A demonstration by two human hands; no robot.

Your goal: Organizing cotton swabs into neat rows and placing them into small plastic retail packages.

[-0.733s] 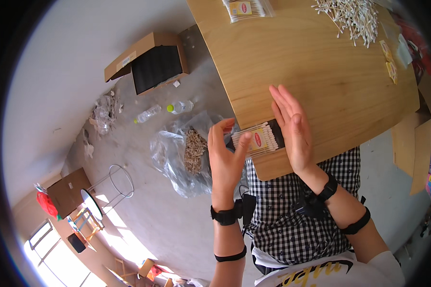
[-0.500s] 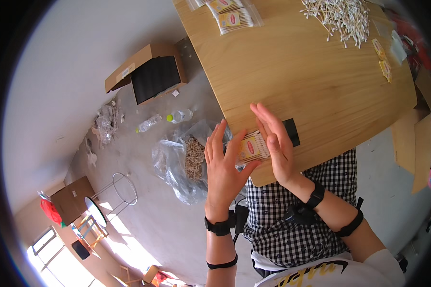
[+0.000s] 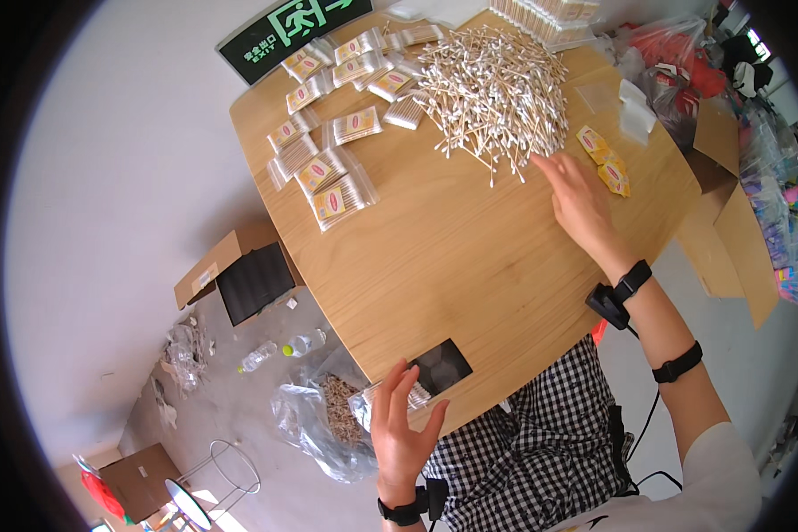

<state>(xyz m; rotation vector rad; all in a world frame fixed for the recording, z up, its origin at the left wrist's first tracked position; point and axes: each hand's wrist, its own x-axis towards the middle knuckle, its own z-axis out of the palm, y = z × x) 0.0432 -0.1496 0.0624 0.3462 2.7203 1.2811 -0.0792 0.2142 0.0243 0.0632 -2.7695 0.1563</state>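
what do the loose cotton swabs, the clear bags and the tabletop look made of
Loose cotton swabs: matte white tips, probably cotton, on pale tan sticks, likely wood. Clear bags: thin, shiny plastic film by the look, since swabs show through. Tabletop: smooth tan with streaky grain and a soft sheen; wood or wood veneer, can't tell which.

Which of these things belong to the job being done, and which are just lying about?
Seemingly part of the job:
- loose cotton swabs, near the right hand
- swab bundle, partly hidden by the left hand
- dark pad
- bagged swabs
- yellow cards

Seemingly just lying about:
- two plastic bottles on the floor
- cardboard box by the wall
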